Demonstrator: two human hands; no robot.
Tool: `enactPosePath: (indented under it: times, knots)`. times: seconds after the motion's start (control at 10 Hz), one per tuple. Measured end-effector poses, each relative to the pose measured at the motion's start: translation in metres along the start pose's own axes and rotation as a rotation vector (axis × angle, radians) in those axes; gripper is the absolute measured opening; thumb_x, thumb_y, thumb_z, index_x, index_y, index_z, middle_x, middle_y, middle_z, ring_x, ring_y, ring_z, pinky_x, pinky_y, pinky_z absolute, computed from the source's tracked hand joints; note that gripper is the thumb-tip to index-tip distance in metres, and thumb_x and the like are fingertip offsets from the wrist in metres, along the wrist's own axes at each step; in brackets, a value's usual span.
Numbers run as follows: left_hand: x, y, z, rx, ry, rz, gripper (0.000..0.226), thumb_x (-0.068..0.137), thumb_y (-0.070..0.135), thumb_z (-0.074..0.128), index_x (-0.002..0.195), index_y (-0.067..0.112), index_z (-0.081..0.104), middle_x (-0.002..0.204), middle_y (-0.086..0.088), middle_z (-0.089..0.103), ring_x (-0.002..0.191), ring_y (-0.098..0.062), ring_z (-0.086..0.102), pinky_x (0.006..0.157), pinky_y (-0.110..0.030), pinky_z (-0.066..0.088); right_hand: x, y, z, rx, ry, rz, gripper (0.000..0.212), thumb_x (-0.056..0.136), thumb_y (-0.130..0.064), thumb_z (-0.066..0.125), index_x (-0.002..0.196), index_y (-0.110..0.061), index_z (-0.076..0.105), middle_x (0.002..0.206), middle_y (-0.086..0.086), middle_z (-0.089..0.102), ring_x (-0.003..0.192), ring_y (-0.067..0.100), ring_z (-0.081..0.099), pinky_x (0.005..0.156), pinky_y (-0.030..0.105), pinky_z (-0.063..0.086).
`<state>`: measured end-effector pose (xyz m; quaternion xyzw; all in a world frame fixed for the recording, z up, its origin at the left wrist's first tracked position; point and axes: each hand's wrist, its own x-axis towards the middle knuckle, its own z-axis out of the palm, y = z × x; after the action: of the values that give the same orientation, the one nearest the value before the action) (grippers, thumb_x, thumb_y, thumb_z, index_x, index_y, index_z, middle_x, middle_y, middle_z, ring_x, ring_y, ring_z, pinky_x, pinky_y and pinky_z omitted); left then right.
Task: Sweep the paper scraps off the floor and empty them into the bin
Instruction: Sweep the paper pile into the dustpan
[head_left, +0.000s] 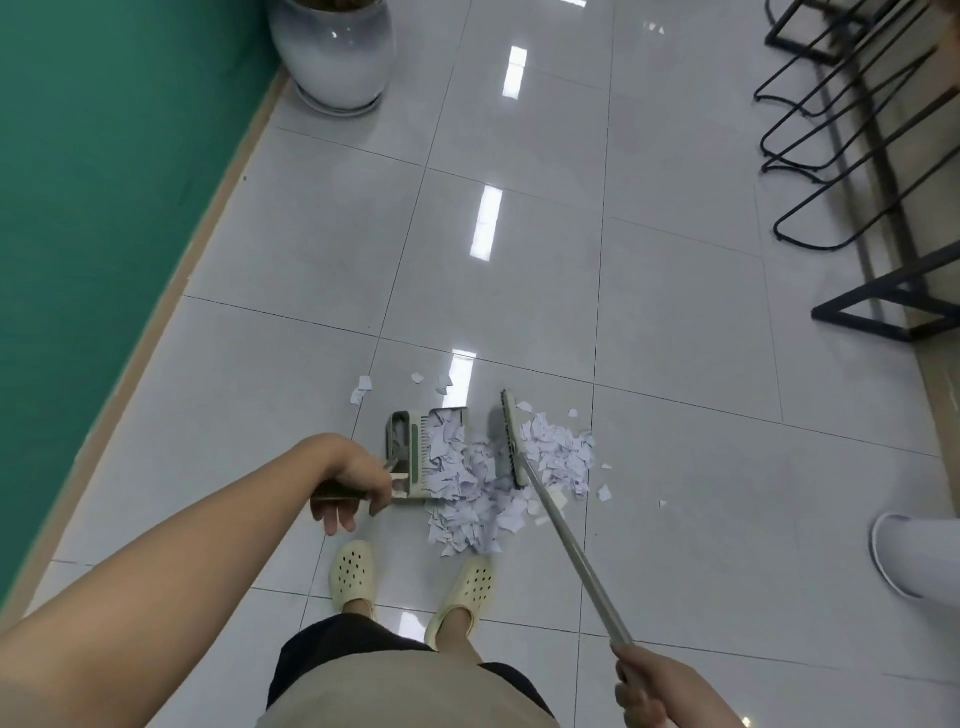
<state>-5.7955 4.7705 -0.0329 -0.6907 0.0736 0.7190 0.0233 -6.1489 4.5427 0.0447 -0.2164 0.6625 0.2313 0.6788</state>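
Note:
A pile of white paper scraps (483, 499) lies on the grey tiled floor in front of my feet. A cream and green dustpan (423, 452) stands on the floor at the pile's left, with scraps spilling into its mouth. My left hand (353, 483) grips the dustpan's handle. The broom head (514, 441) rests on edge in the middle of the scraps, with more scraps (563, 457) to its right. Its metal pole (576, 561) runs down to my right hand (649, 686), which grips it at the lower right.
A few loose scraps (363, 387) lie beyond the dustpan. A green wall (104, 182) runs along the left. A large white vase (335, 57) stands at the far left corner. Black metal chair frames (841, 156) line the right side. A white round object (919, 556) stands at right.

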Motion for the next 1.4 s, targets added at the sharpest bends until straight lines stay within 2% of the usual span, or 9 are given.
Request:
enactPosePath:
  times: [0.1,0.3,0.4,0.5,0.6,0.8,1.1,1.3,1.4]
  knots:
    - [0.008,-0.027,0.007,-0.066,-0.075,-0.091,0.035,0.083,0.023,0.063,0.109,-0.001,0.062,0.080,-0.008,0.073,0.076,-0.026,0.074,0.075,-0.030,0.054,-0.005,0.002,-0.004,-0.080,0.047,-0.071,0.034,0.095,-0.015,0.056,0.066,-0.007,0.041,0.054,0.009,0.033,0.030,0.011,0.027,0.029,0.016,0.020]
    - [0.012,-0.065,0.050,-0.546,0.142,0.110,0.016,0.078,0.025,0.060,0.075,0.015,0.048,0.057,-0.001,0.045,0.046,-0.015,0.035,0.048,-0.024,0.031,-0.025,-0.012,0.002,0.183,-0.092,-0.040,0.021,0.084,-0.014,0.058,0.072,-0.004,0.045,0.048,0.004,0.028,0.025,0.010,0.026,0.027,0.013,0.019]
    - [0.014,-0.081,0.075,-0.797,0.173,0.187,0.024,0.084,0.032,0.058,0.071,0.019,0.043,0.057,0.000,0.036,0.047,-0.015,0.027,0.047,-0.025,0.025,-0.032,-0.025,0.007,0.278,-0.270,-0.009,0.032,0.062,-0.002,0.081,0.085,0.004,0.059,0.048,0.003,0.026,0.024,0.011,0.026,0.028,0.016,0.020]
    - [0.006,-0.101,0.102,-1.038,0.160,0.238,0.029,0.086,0.032,0.056,0.064,0.021,0.040,0.058,0.001,0.025,0.048,-0.015,0.019,0.047,-0.025,0.019,-0.037,-0.039,0.009,0.321,-0.404,0.010,0.077,0.021,0.014,0.094,0.091,0.002,0.064,0.049,0.002,0.026,0.024,0.012,0.028,0.029,0.018,0.020]
    - [-0.014,-0.115,0.129,-1.179,0.163,0.261,0.027,0.079,0.029,0.056,0.060,0.020,0.039,0.060,0.000,0.018,0.049,-0.014,0.014,0.047,-0.025,0.016,-0.042,-0.047,0.013,0.303,-0.405,0.000,0.085,0.020,0.014,0.093,0.094,-0.003,0.055,0.049,0.001,0.027,0.025,0.011,0.029,0.030,0.018,0.021]
    - [-0.037,-0.136,0.170,-1.043,0.279,0.236,0.028,0.076,0.023,0.058,0.057,0.014,0.041,0.054,-0.004,0.027,0.048,-0.017,0.018,0.054,-0.034,0.015,-0.039,-0.048,-0.002,0.120,-0.154,-0.088,0.012,0.087,-0.013,0.058,0.094,-0.006,0.051,0.046,0.002,0.032,0.027,0.011,0.032,0.025,0.016,0.025]
    - [-0.039,-0.129,0.201,-0.896,0.365,0.214,0.040,0.042,0.057,0.059,0.045,0.018,0.052,0.042,-0.002,0.035,0.035,-0.014,0.028,0.039,-0.024,0.022,-0.002,-0.047,-0.045,-0.184,0.029,-0.232,0.010,0.092,-0.002,0.058,0.085,-0.004,0.051,0.055,0.008,0.049,0.035,0.013,0.041,0.033,0.018,0.034]
    - [-0.023,-0.139,0.212,-1.181,0.283,0.093,0.023,0.059,0.020,0.065,0.066,0.001,0.056,0.061,-0.004,0.023,0.041,-0.007,0.020,0.045,-0.017,0.009,-0.011,-0.072,-0.073,-0.040,-0.074,-0.187,0.009,0.092,0.000,0.054,0.088,-0.006,0.049,0.056,0.008,0.040,0.031,0.011,0.034,0.029,0.016,0.027]
    - [-0.026,-0.115,0.232,-0.983,0.303,0.099,0.029,0.088,-0.008,0.051,0.060,0.002,0.056,0.050,-0.002,0.030,0.028,-0.016,0.026,0.040,-0.027,0.016,-0.018,-0.077,-0.077,-0.153,-0.036,-0.285,0.012,0.094,-0.008,0.058,0.091,0.001,0.052,0.057,0.013,0.041,0.036,0.016,0.033,0.034,0.019,0.025]
